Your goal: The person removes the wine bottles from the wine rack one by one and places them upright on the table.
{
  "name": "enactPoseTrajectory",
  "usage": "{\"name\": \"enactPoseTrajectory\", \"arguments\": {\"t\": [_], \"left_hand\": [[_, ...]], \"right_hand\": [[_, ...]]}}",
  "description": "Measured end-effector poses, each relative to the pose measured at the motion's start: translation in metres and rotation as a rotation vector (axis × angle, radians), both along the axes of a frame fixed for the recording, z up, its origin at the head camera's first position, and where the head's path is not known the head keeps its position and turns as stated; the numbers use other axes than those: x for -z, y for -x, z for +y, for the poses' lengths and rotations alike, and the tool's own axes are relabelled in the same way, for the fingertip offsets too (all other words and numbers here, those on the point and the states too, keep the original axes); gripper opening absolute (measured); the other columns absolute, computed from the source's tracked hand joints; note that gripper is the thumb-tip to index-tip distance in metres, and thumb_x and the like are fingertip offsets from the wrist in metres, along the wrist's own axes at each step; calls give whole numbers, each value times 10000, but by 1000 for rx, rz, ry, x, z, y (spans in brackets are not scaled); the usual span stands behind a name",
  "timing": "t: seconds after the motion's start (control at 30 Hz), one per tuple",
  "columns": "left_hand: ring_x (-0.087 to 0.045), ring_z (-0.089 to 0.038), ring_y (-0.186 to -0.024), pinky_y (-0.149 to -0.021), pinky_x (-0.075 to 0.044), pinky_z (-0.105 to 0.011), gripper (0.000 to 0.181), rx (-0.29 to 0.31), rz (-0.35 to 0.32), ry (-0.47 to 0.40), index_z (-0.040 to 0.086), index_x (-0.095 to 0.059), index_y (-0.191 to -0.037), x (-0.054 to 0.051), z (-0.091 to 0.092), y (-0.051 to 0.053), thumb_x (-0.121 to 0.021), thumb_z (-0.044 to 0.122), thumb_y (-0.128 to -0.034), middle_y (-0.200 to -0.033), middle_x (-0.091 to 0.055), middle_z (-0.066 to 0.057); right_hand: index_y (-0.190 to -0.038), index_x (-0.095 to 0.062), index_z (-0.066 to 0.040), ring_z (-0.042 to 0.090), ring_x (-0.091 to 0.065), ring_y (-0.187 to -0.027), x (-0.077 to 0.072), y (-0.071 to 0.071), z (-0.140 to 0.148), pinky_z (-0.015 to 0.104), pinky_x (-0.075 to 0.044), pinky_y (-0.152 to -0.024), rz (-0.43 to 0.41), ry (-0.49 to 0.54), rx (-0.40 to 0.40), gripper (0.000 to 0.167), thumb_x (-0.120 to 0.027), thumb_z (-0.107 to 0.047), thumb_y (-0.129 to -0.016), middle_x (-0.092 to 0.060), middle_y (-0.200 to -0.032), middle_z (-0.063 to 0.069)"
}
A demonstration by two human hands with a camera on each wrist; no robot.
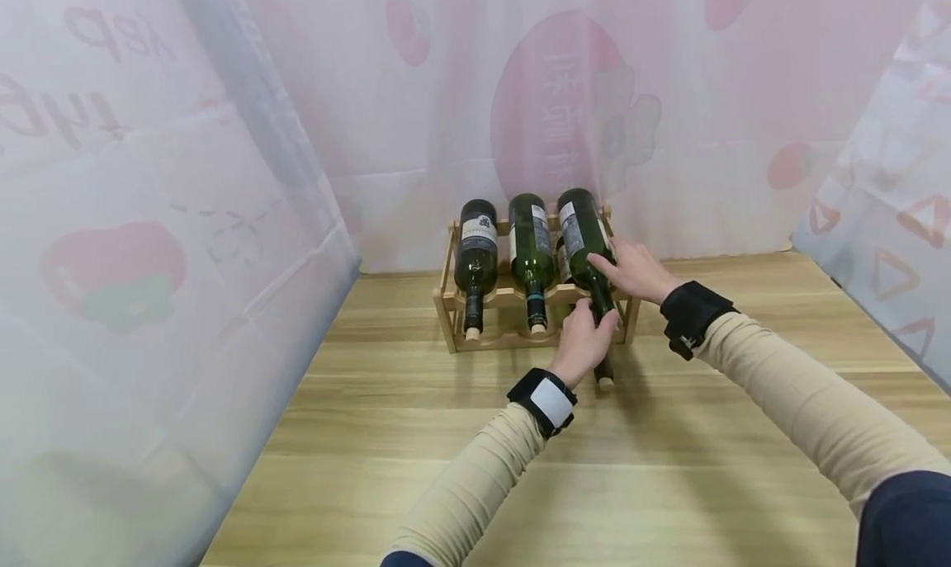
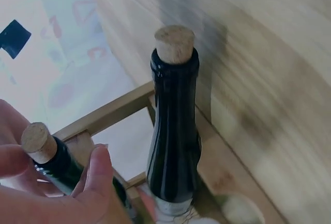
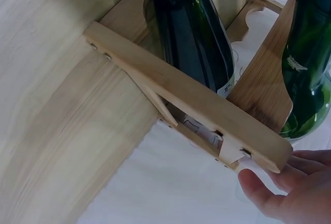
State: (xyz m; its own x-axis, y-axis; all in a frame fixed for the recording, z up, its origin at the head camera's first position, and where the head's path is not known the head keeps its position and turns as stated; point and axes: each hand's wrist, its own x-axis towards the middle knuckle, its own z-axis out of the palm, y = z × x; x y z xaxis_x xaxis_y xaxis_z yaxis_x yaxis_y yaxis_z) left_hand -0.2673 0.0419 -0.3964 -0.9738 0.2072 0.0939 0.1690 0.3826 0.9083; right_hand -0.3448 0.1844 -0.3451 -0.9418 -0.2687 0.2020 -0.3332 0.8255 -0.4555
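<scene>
A two-tier wooden rack (image 1: 446, 311) holds several dark bottles. My left hand (image 1: 584, 344) pinches the corked neck of the upper right green bottle (image 1: 583, 229); in the left wrist view, thumb and fingers of the hand (image 2: 77, 198) lie on either side of that neck (image 2: 64, 167), just behind the cork. Beside the body of the same bottle, at the rack's right end, is my right hand (image 1: 637, 271), its thumb extended over the glass. The right wrist view has this hand (image 3: 297, 185) with loosely extended fingers by the rail end (image 3: 269, 146) and the bottle's base (image 3: 305, 123).
Two more bottles, a dark one (image 1: 477, 245) and a green one (image 1: 532, 241), lie on the upper tier, necks forward. A lower bottle's neck (image 1: 604, 369) juts out below my left hand. Printed pale curtains (image 1: 416, 138) stand behind and beside the wooden table (image 1: 371, 468).
</scene>
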Motion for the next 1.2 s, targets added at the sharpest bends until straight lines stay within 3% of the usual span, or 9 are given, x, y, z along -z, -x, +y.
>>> {"name": "enactPoseTrajectory", "arguments": {"t": [0.07, 0.13, 0.23, 0.33, 0.5, 0.73, 0.83, 1.0, 1.2], "left_hand": [[-477, -113, -595, -526, -378, -230, 377, -20, -35, -32, 18, -503, -1238, 1, 1, 2, -510, 310, -999, -765, -547, -2], [-470, -114, -590, -526, -371, -238, 370, -42, -72, -55, 28, -521, -1213, 1, 3, 3, -528, 322, -988, -727, -529, 13], [-463, -136, -594, -540, -360, -262, 363, -61, -114, -102, 27, -543, -1181, 1, 4, 4, -550, 324, -973, -702, -510, 9], [-462, -145, -609, -568, -356, -274, 323, -68, -147, -177, 28, -570, -1124, 2, 5, 6, -564, 310, -965, -704, -511, 8], [-470, -146, -635, -610, -363, -270, 257, -75, -189, -287, 43, -598, -1020, 5, 6, 11, -565, 292, -969, -716, -520, 9], [-438, -106, -579, -625, -377, -268, 228, -44, -282, -425, 65, -579, -1015, 8, 5, 16, -550, 288, -983, -653, -479, 39], [-508, -101, -592, -679, -452, -266, 195, -21, -297, -487, 65, -587, -1012, 9, 6, 18, -548, 255, -987, -679, -547, 18], [-623, -96, -638, -760, -552, -272, 178, 15, -294, -550, 49, -609, -1028, 7, 5, 18, -544, 210, -992, -821, -682, -135], [-649, -75, -650, -783, -579, -291, 194, 23, -311, -595, 26, -614, -1077, 8, 7, 20, -562, 188, -983, -1070, -670, -296]], "right_hand": [[-1287, -452, 170, 448, -630, -866, 1, -2, 0, 492, -505, -782, 16, 6, 2, 594, -446, -362, -1024, -623, -966, 344], [-1290, -451, 162, 430, -625, -827, 1, -3, 1, 481, -492, -755, 27, 14, -2, 587, -445, -361, -1024, -618, -909, 323], [-1389, -347, 163, 482, -578, -1067, 1, -5, 3, 545, -474, -916, 6, 24, -4, 652, -424, -376, -1029, -572, -1159, 378], [-1465, -197, 143, 508, -394, -1304, 1, -6, 6, 595, -346, -1078, -17, 40, -7, 710, -403, -383, -1035, -387, -1405, 398], [-1471, -209, 126, 495, -338, -1354, 3, -6, 8, 588, -302, -1116, -13, 64, -9, 682, -409, -362, -1037, -352, -1447, 375], [-1472, -216, 120, 488, -302, -1379, 6, -6, 9, 579, -272, -1139, -13, 64, -5, 678, -384, -377, -1041, -324, -1471, 363], [-1473, -217, 116, 487, -295, -1383, 6, -7, 10, 581, -269, -1140, -17, 71, -3, 681, -380, -384, -1041, -316, -1477, 360], [-1467, -238, 117, 494, -340, -1352, 6, -7, 9, 591, -301, -1114, 3, 82, -7, 675, -393, -381, -1038, -393, -1417, 372], [-1469, -241, 112, 493, -373, -1329, 5, -7, 10, 593, -322, -1099, 7, 84, -6, 678, -400, -386, -1036, -437, -1380, 372]]}}
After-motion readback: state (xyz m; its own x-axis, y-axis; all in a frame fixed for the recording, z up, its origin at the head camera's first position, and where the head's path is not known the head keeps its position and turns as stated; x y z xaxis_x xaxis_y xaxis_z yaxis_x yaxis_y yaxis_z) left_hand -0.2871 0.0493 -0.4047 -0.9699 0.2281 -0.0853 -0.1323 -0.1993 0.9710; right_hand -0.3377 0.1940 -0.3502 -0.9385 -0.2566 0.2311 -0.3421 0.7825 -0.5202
